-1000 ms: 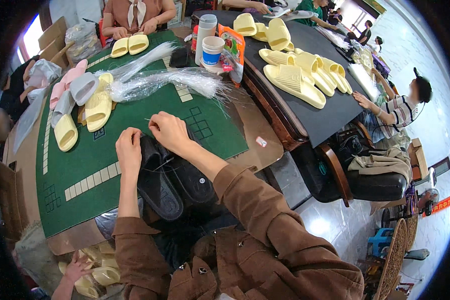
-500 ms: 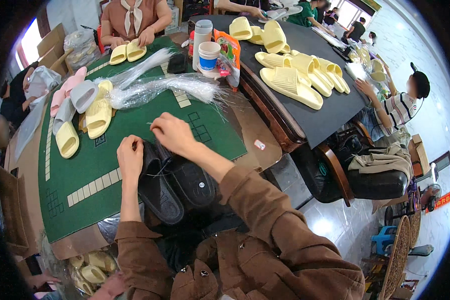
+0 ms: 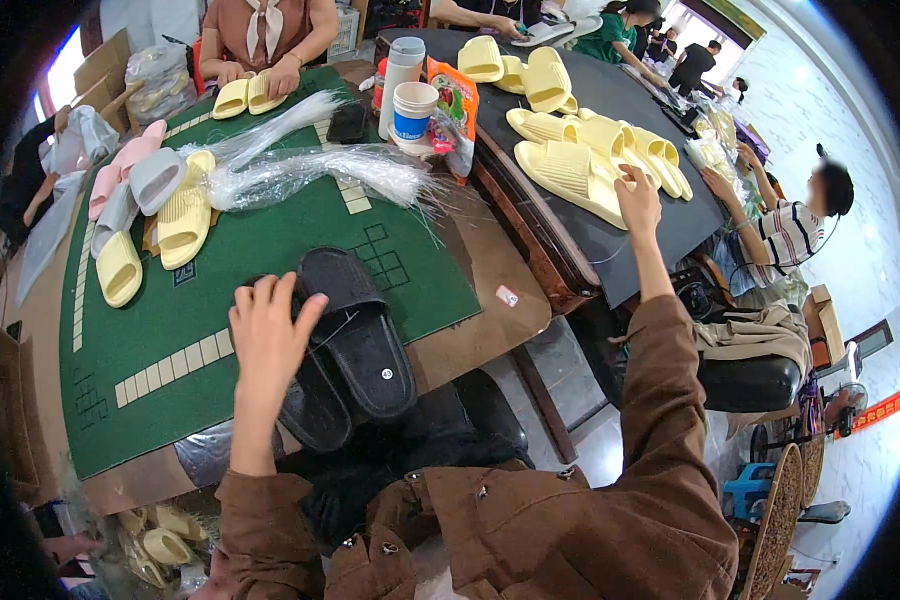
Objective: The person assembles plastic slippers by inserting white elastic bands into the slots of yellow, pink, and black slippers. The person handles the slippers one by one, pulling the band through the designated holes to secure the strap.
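Note:
Side by side at the table's near edge lie two black slide sandals, the right one [image 3: 372, 350] in full view. My left hand [image 3: 270, 325] rests with fingers spread over the strap end of the left black sandal [image 3: 320, 408], hiding much of it. A thin pale tie [image 3: 342, 328] crosses between the pair. Away to the right, my right hand [image 3: 642, 200] is raised near the yellow slides [image 3: 570, 165], apart from the black pair. Its fingers are pinched together, and a fine clear strand trails below them.
Bundled clear plastic strands [image 3: 310, 180] lie across the green mat [image 3: 250, 270], beside yellow, grey and pink slides. A paper cup [image 3: 412, 112] and an orange packet [image 3: 454, 100] stand behind. Other people work around both tables. A black chair [image 3: 750, 385] stands at right.
My right hand has swung up and right from the black sandals toward the dark table. My left hand has gone from pinched to spread over them. The right sandal's strap is now uncovered.

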{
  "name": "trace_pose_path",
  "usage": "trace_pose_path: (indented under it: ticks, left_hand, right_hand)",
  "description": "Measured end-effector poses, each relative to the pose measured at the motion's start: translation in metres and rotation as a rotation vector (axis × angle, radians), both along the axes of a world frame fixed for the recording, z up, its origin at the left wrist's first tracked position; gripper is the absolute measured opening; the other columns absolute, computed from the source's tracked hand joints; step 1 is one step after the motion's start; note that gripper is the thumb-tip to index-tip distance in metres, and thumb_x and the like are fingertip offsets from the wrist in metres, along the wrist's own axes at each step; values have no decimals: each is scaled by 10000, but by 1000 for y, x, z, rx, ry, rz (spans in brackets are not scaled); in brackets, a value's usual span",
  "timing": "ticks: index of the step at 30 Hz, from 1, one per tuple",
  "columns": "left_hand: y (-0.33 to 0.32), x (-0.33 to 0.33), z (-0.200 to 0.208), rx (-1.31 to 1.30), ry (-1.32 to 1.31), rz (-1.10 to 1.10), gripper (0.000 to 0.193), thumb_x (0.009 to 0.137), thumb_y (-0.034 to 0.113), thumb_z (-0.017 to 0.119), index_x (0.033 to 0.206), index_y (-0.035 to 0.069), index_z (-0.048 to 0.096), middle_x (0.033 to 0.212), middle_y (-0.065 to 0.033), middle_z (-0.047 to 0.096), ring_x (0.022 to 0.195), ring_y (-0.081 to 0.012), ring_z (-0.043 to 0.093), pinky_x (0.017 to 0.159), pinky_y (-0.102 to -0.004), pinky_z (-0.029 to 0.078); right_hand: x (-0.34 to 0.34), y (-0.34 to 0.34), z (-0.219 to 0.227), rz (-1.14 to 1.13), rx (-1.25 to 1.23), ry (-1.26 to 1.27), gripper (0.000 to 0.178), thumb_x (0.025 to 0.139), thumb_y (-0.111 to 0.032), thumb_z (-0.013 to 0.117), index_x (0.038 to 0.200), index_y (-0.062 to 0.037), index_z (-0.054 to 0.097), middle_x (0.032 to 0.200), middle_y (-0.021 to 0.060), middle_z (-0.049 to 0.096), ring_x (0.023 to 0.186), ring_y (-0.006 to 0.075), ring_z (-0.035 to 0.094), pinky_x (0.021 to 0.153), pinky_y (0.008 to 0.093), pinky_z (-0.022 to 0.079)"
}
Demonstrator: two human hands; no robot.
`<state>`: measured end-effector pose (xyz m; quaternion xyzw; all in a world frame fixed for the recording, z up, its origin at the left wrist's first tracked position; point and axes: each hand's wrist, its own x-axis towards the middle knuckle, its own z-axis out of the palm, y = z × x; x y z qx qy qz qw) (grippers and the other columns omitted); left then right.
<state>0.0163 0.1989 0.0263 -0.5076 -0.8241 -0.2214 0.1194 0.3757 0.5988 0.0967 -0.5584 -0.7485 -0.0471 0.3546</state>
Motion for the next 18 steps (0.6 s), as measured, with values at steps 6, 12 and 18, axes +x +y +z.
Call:
trace_pose_path:
  ticks: [6, 12, 18]
  left_hand:
    - [-2, 45, -14, -99, 137, 108, 592, 787, 197, 719, 1338, 140, 508, 1266, -137, 493, 1264, -427, 385, 1055, -606, 281]
    - [3, 43, -24, 67, 138, 54, 543, 751, -25, 598, 1256, 176, 578, 1262, -132, 492, 1250, -424, 398, 1075, -557, 292]
    - [-34, 22, -19, 66, 128, 61, 524, 753, -55, 562, 1224, 173, 585, 1229, -124, 512, 1246, -404, 412, 1089, -559, 272]
  right_hand:
    - [-48, 82, -33, 264, -338, 41, 510, 770, -325, 630, 1252, -163, 609, 1183, 126, 655, 1098, 256, 618, 929, 379, 464]
    - [-79, 109, -32, 135, -306, -148, 486, 770, -310, 569, 1250, -242, 595, 1143, 172, 660, 1079, 344, 621, 894, 441, 487]
    - [-95, 78, -16, 84, -240, -252, 347, 862, -327, 493, 1127, -174, 658, 1063, 194, 677, 1017, 371, 639, 878, 475, 486]
